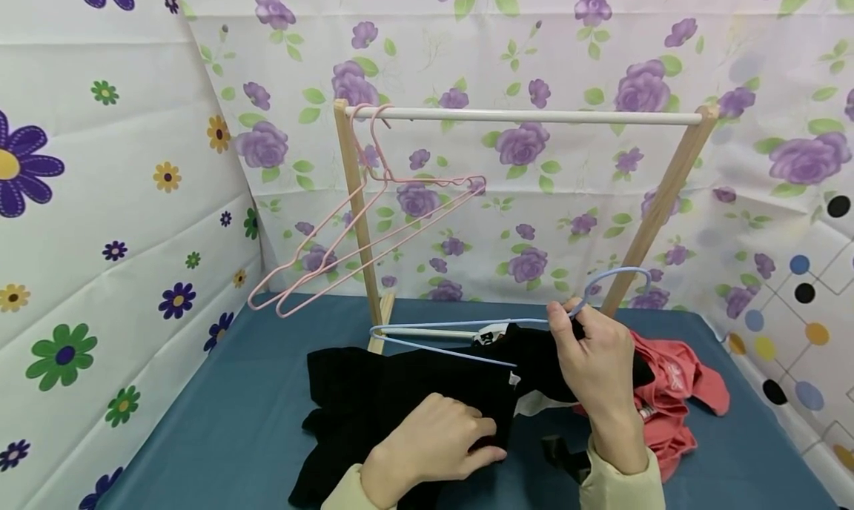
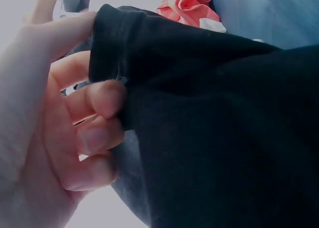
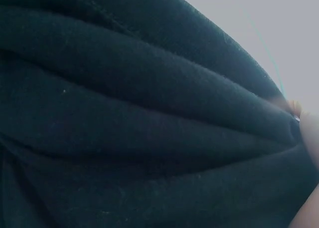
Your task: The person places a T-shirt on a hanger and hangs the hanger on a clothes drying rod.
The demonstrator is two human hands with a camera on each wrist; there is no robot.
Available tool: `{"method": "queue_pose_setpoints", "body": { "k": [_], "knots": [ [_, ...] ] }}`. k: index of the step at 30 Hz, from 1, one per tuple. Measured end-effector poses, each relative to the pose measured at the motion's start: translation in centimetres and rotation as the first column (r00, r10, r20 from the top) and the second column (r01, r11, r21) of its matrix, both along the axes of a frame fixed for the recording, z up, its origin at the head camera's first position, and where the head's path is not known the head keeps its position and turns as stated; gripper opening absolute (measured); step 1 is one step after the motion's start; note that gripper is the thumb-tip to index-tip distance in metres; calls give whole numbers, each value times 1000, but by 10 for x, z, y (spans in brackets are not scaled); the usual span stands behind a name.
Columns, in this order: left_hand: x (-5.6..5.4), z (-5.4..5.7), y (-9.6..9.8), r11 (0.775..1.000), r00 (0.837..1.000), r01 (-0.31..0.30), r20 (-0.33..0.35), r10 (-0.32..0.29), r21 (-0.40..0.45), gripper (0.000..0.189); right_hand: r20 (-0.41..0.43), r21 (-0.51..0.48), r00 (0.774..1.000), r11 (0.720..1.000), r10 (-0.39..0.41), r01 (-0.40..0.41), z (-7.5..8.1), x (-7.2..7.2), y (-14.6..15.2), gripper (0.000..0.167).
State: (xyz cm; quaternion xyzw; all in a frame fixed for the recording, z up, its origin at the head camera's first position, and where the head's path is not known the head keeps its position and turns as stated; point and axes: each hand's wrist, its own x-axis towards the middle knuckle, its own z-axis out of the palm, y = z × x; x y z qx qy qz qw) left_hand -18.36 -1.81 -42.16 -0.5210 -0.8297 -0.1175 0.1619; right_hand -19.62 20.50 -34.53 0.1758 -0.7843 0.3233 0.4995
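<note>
A black shirt [image 1: 414,376] lies bunched over the blue cloth, a white label showing at its upper edge. My right hand [image 1: 597,358] grips a light blue hanger [image 1: 617,270] just below its hook, with black fabric gathered at the fingers. The hanger's body points left and overlaps the shirt. At the shirt's near part, my left hand [image 1: 437,436] has its fingers curled on the fabric; in the left wrist view they hold a hemmed edge [image 2: 107,48]. Folded black cloth [image 3: 149,128] fills most of the right wrist view.
Behind the shirt stands a wooden rack with a white rod [image 1: 520,116]. Two pink hangers [image 1: 434,180] hang at its left end. A coral garment [image 1: 674,376] lies crumpled at right, beside my right hand. Flowered sheets [image 1: 454,273] enclose the blue surface [image 1: 220,399].
</note>
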Motion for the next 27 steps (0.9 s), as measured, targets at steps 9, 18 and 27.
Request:
{"method": "queue_pose_setpoints", "body": {
  "k": [9,18,27],
  "knots": [
    [-9,11,-28,992,970,-102,215,115,-68,43,61,-39,998,999,-30,33,-1,1,8,27],
    [-23,29,-67,972,951,-234,207,230,-8,42,80,-65,996,997,-27,32,-3,0,23,23],
    [-26,43,-97,946,949,-276,202,241,172,40,98,-56,995,998,-16,21,-5,-4,23,16]
  ]
}}
